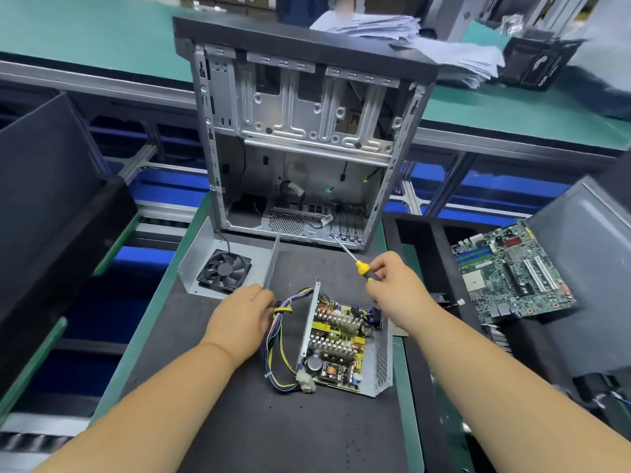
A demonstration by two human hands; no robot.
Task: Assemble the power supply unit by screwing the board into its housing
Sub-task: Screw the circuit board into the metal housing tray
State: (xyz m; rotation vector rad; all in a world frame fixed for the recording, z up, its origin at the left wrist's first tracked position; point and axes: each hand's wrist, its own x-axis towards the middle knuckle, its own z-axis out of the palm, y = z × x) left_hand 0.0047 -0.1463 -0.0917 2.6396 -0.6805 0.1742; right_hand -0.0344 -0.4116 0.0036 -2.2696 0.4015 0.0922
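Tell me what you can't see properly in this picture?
All in the head view:
- Left hand: its fingers curl out of sight by the wires, so what they grip is hidden.
- Board screws: too small to tell if any are in.
- Screwdriver tip: too thin to make out against the case.
- Papers at the back: blurred.
- Motherboard: lettering too small to read.

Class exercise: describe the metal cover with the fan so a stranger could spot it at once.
Start at the open computer case standing on the black mat. At its near left corner lies a bent grey cover holding a black fan. Unlike the housing beside it, it holds no board.
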